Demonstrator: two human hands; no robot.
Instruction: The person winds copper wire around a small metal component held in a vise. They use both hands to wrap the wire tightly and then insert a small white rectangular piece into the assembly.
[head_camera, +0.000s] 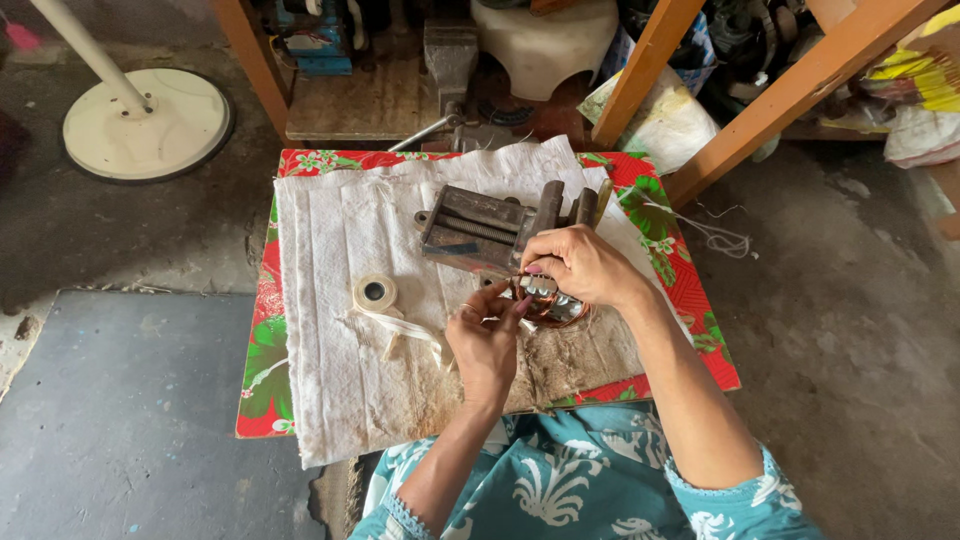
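**Both hands on the copper coil beside the vise**

Fingers (552, 262) of the right hand (580, 265) curl down over a copper coil (548, 300), gripping its top. From below, the left hand (485, 340) pinches narrowly at the coil's near-left edge. That coil sits on the white cloth (340, 250), between both hands, just in front of the metal vise (500, 228). Left of it lies a roll of tape (375, 292).

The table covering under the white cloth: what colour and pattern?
The table covering is red with green leaves and flowers, seen in the head view.
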